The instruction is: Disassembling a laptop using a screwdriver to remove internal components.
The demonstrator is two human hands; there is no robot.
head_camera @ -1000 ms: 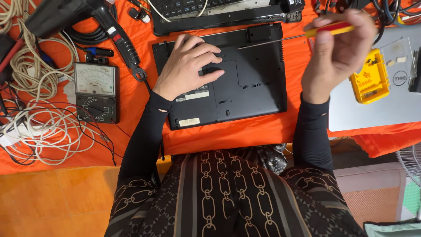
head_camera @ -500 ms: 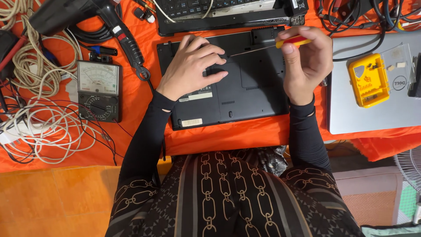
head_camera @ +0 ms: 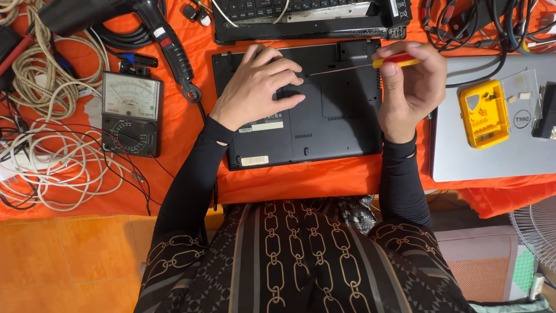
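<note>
Screwdriver tip down on the upturned laptop, risk of a slip.

Left hand (head_camera: 258,87) lies flat, fingers spread, pinning the black laptop (head_camera: 301,104) bottom-up on the orange cloth (head_camera: 191,156). Right hand (head_camera: 412,87) is curled round the screwdriver (head_camera: 359,65), pinching its red and yellow handle, shaft slanting left toward the left fingertips. A skid could jab those fingers or scratch the case.

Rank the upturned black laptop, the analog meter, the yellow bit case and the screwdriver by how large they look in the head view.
1. Upturned black laptop, steadied by the left hand.
2. Analog meter.
3. Yellow bit case, clearly smaller than the meter.
4. Screwdriver in the right hand: long but very thin, partly hidden.
</note>
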